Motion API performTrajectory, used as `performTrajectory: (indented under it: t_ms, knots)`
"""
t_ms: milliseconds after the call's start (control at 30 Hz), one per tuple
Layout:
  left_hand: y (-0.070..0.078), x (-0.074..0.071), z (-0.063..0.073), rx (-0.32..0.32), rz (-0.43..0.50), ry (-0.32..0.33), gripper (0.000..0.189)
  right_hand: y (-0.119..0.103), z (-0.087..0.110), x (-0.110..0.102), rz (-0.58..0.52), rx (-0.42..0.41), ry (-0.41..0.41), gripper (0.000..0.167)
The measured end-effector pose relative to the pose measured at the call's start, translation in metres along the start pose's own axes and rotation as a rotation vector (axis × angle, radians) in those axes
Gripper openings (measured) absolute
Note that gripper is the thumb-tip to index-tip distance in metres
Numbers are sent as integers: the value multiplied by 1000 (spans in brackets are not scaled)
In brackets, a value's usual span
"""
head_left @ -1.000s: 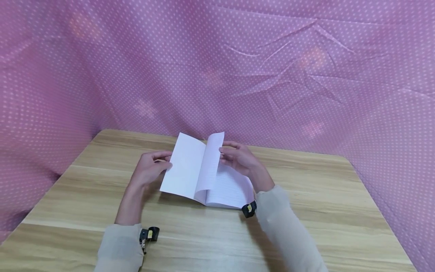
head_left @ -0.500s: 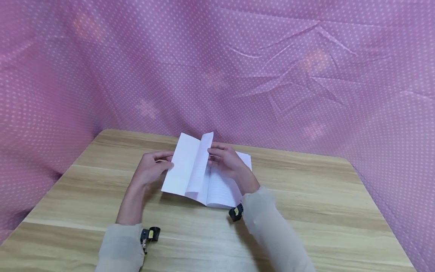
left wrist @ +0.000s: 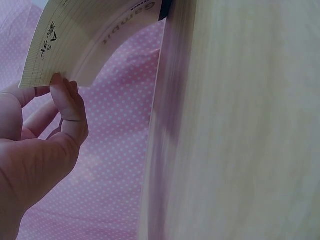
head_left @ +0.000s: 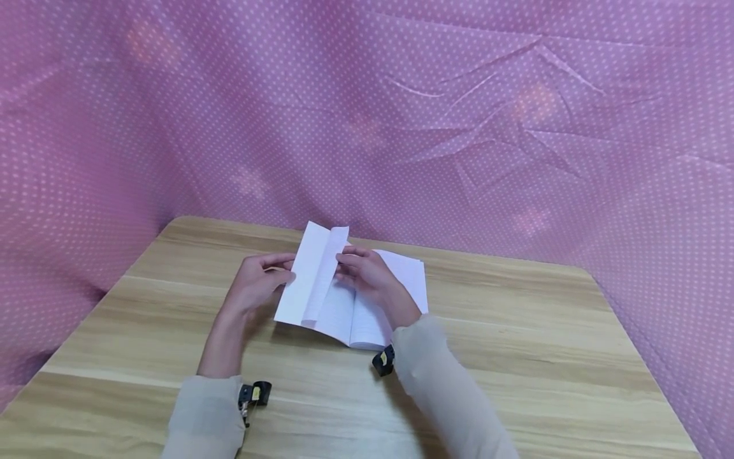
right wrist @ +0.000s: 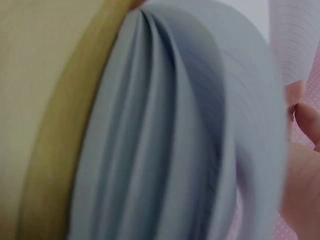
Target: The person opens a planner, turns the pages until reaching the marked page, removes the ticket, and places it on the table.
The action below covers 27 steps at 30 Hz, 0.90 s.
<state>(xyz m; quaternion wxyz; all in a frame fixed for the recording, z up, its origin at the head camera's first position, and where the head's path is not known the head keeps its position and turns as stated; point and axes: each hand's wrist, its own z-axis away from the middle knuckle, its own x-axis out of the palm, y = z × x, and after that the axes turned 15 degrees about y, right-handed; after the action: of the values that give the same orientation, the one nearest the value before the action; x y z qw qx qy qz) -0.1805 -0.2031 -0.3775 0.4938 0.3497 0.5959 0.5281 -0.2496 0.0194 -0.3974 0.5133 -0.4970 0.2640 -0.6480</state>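
An open notebook (head_left: pixel 410 274) with lined white pages lies on the table, its left side raised and tilted. My left hand (head_left: pixel 258 284) pinches the outer edge of that raised left side between thumb and fingers. In the left wrist view the printed outside of the cover (left wrist: pixel 75 45) bends above the left hand (left wrist: pixel 45 150). My right hand (head_left: pixel 369 274) pinches a lined page (head_left: pixel 325 274) that stands curled over the left half. Loose curved page edges (right wrist: pixel 165 130) fill the right wrist view, with the right hand (right wrist: pixel 305 185) at its right border.
The wooden table (head_left: pixel 545 357) carries the notebook near its far edge. A pink dotted cloth (head_left: pixel 367 115) hangs behind and at both sides. Small black wrist cameras (head_left: pixel 383 361) sit at both cuffs.
My right hand has moved left with the lined page, which now covers more of the left half. More of the right page is exposed. The left hand has barely moved.
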Motion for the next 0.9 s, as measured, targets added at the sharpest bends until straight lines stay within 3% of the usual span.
performTrajectory:
  t_ms: [333,633,900]
  knots:
    - [-2,-1,-2,-2,-3,1,44,5,-1,17,-29,-8,-2,6]
    - [-1,0,-2,17,-23,4,38,3,-1,30,17,-48,-22,6]
    - [0,-1,0,50,10,-15,43,-1,-2,44,64,-62,15,10]
